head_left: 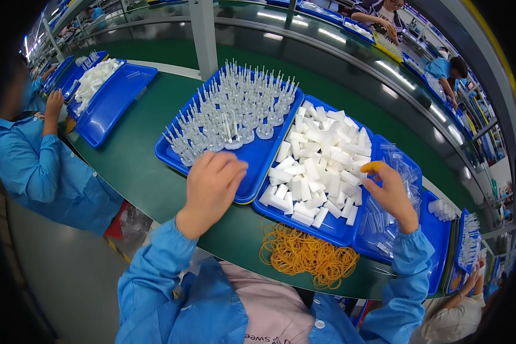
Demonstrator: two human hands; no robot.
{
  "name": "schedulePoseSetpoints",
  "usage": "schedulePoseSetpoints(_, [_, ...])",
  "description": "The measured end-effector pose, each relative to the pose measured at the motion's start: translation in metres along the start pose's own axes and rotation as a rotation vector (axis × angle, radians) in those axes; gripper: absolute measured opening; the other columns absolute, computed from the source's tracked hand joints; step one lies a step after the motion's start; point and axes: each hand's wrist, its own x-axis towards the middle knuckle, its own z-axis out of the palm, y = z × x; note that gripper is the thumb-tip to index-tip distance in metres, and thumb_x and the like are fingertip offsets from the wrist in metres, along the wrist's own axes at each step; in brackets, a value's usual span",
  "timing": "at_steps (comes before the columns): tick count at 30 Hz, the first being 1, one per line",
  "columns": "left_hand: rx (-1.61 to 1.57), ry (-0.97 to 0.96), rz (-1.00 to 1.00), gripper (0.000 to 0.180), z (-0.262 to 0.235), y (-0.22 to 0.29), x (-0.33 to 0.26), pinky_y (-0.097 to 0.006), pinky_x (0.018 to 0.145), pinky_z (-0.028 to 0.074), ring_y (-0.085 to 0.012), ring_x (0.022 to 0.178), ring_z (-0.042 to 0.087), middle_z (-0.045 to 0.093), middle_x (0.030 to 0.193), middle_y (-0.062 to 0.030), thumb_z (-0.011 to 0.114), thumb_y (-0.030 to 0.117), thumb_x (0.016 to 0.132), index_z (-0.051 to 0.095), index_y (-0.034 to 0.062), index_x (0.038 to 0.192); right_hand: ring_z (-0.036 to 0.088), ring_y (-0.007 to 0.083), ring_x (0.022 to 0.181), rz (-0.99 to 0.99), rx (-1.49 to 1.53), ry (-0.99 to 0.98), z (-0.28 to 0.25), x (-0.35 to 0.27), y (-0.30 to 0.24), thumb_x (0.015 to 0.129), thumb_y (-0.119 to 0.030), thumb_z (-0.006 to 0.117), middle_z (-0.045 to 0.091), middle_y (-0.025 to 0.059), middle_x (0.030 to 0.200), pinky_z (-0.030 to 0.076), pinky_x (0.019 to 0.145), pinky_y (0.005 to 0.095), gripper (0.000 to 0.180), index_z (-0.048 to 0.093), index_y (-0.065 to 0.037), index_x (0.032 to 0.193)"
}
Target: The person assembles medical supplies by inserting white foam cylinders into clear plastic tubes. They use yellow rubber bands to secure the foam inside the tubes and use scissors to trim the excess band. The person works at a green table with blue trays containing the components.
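My left hand point(213, 186) hovers over the near edge of a blue tray point(257, 175) of clear plastic stemmed pieces point(235, 109). Its fingers are bent and slightly blurred, and whatever may be under them is hidden. My right hand point(393, 194) hangs above the right side of a second blue tray point(339, 234), heaped with white foam-like blocks point(321, 166). An orange finger cot point(372, 167) covers its index finger. Thumb and index finger stand apart there, with nothing visible between them.
Tangled yellow rubber bands point(309, 256) lie on the green table point(223, 229) before the block tray. Clear plastic tubes point(378, 221) fill a tray at right. A co-worker in blue point(46, 172) sits at left beside another blue tray point(117, 100). A grey post point(203, 40) rises behind.
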Motion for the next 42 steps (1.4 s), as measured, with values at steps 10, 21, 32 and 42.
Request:
schedulePoseSetpoints(10, [0.314, -0.071, 0.008, 0.024, 0.015, -0.018, 0.027, -0.036, 0.071, 0.035, -0.0234, 0.082, 0.049, 0.052, 0.082, -0.0039, 0.073, 0.012, 0.064, 0.064, 0.0127, 0.086, 0.06, 0.0255, 0.066, 0.124, -0.136, -0.022, 0.018, -0.003, -0.01, 0.073, -0.02, 0.069, 0.062, 0.0101, 0.079, 0.048, 0.061, 0.036, 0.026, 0.062, -0.002, 0.092])
schedulePoseSetpoints(21, [0.367, -0.267, -0.013, 0.037, 0.002, -0.003, 0.029, -0.038, 0.075, 0.035, -0.0239, 0.087, 0.049, 0.053, 0.084, -0.0034, 0.079, 0.021, 0.055, 0.066, 0.0127, 0.089, 0.057, 0.0223, 0.059, 0.057, -0.171, 0.035, 0.04, 0.0, 0.011, 0.075, -0.012, 0.066, 0.063, 0.0105, 0.077, 0.046, 0.056, 0.0332, 0.029, 0.062, -0.005, 0.103])
schedulePoseSetpoints(32, [0.42, -0.318, 0.157, 0.014, -0.011, -0.009, 0.024, -0.036, 0.068, 0.038, -0.0224, 0.08, 0.05, 0.052, 0.081, -0.0049, 0.065, 0.016, 0.067, 0.066, 0.0115, 0.08, 0.056, 0.0272, 0.065, -0.078, -0.113, 0.162, 0.01, -0.032, -0.032, 0.08, -0.003, 0.057, 0.057, 0.0134, 0.079, 0.04, 0.055, 0.0344, 0.024, 0.063, -0.004, 0.103])
schedulePoseSetpoints(42, [-1.125, -0.2, -0.511, 0.025, -0.056, 0.06, -0.018, -0.028, 0.081, 0.051, -0.0141, 0.092, 0.058, 0.055, 0.099, -0.0073, 0.069, 0.001, 0.079, 0.06, 0.0003, 0.103, 0.059, 0.0236, 0.066, 0.3, 0.961, 0.057, -0.014, -0.158, -0.129, 0.08, -0.03, 0.07, 0.064, 0.0155, 0.083, 0.048, 0.067, 0.0346, 0.042, 0.06, 0.001, 0.106])
